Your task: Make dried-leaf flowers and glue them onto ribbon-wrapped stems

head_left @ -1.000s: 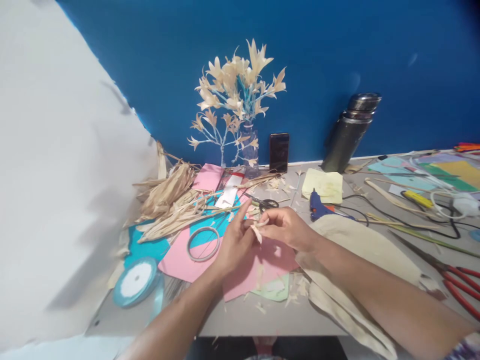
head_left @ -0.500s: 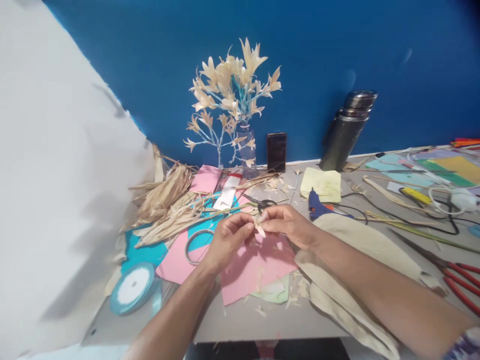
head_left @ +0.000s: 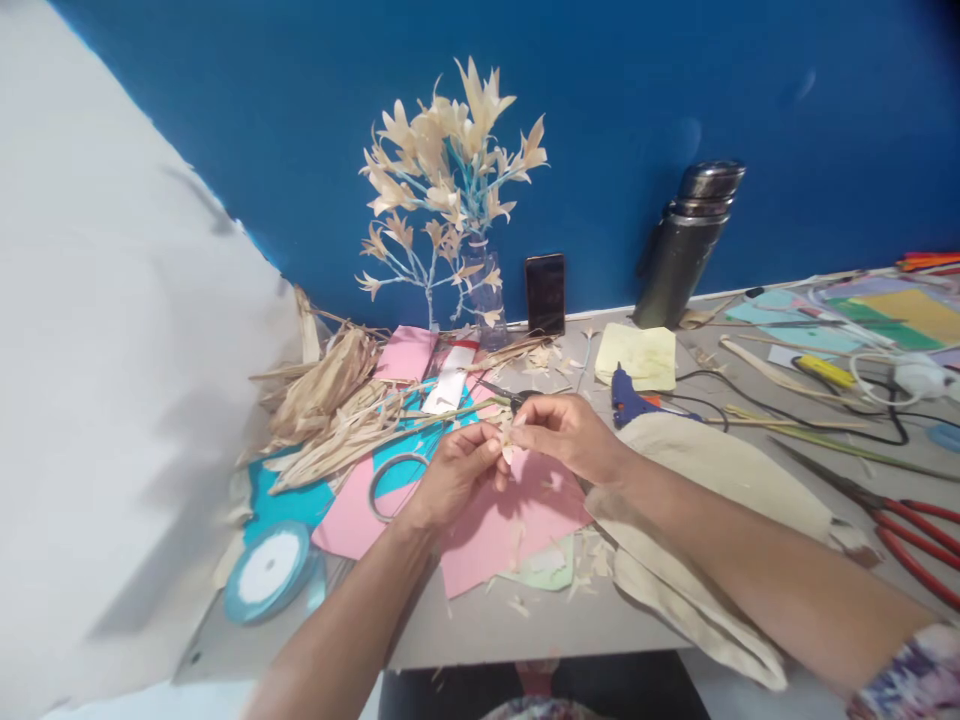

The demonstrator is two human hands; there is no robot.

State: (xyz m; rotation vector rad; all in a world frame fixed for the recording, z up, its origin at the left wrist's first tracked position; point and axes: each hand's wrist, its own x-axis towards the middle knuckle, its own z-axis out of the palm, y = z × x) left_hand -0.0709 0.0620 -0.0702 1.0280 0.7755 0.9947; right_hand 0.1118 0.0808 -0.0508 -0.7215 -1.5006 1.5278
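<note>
A blue wall (head_left: 615,90) rises behind the cluttered table (head_left: 540,635). Pale flowers (head_left: 450,150) on light-blue stems stand against it. A beige piece (head_left: 712,450) lies under the right forearm; dry husks (head_left: 322,400) are heaped at left. Pink paper (head_left: 517,540) spreads below the hands. The flask (head_left: 686,250) leans on the wall. The left hand (head_left: 457,475) and right hand (head_left: 574,435) meet above the paper, each grip narrow, fingertips pinching one pale bit. The reel (head_left: 266,565) sits far left, the glue gun (head_left: 634,400) just beyond the right hand. A grey ring (head_left: 372,490) lies beside the left hand. Smallest, the pale bit (head_left: 508,445) is held between both hands.
</note>
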